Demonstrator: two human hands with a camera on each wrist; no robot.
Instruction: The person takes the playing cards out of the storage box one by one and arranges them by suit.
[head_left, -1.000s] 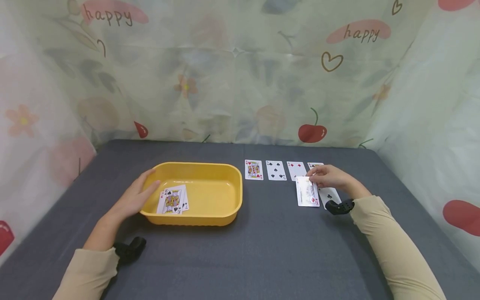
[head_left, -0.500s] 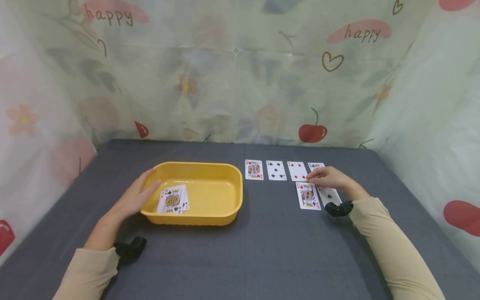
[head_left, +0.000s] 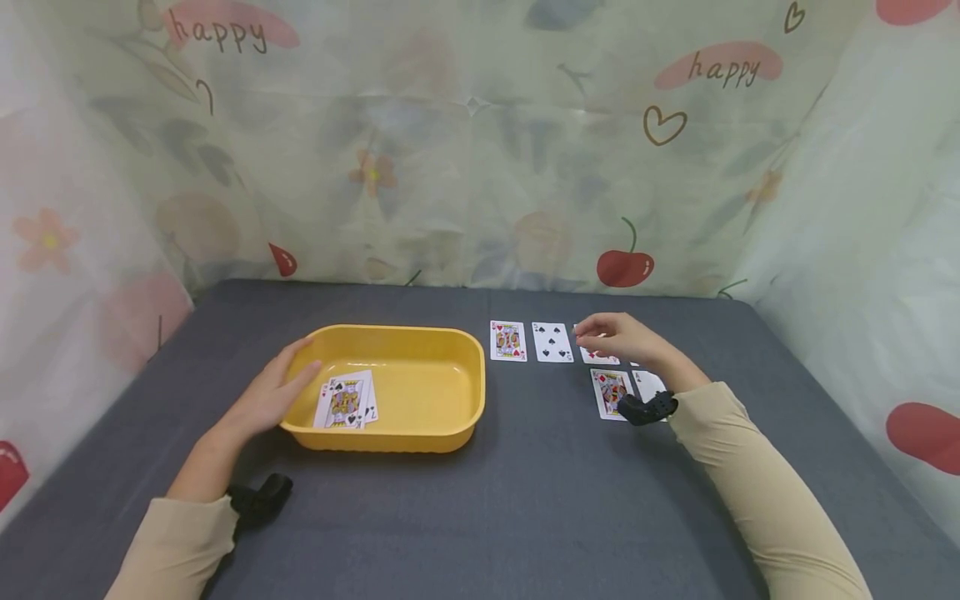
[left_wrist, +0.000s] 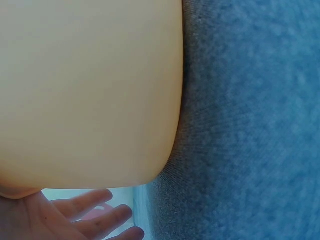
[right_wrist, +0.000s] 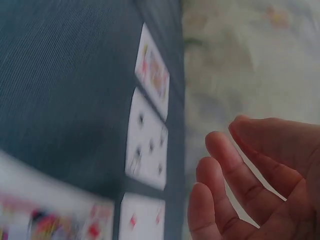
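Note:
My left hand point(head_left: 266, 396) rests at the left end of a yellow tray point(head_left: 420, 432), thumb over the rim. In the left wrist view several fingers stretch straight beside the tray's outer wall. A king of spades point(head_left: 345, 402) overlaps other playing cards inside the tray. My right hand point(head_left: 630, 340), fingers loosely bent and holding nothing, hovers over a diamonds card point(head_left: 602, 360) in the back row. That row also has a king of hearts point(head_left: 508, 342) and a five of spades point(head_left: 552, 342). Nearer lie a red diamonds face card point(head_left: 611, 390) and a partly hidden white card point(head_left: 648, 385).
A dark grey cloth point(head_left: 480, 517) covers the table. Behind it hangs a printed curtain point(head_left: 465, 167), which also encloses both sides. Black wrist bands point(head_left: 261, 498) sit on both arms. Another back-row card is almost fully hidden by the right hand.
My right hand has let the diamonds face card down in the front row, released it, then moved left and up over the back row. The left hand and tray have stayed put.

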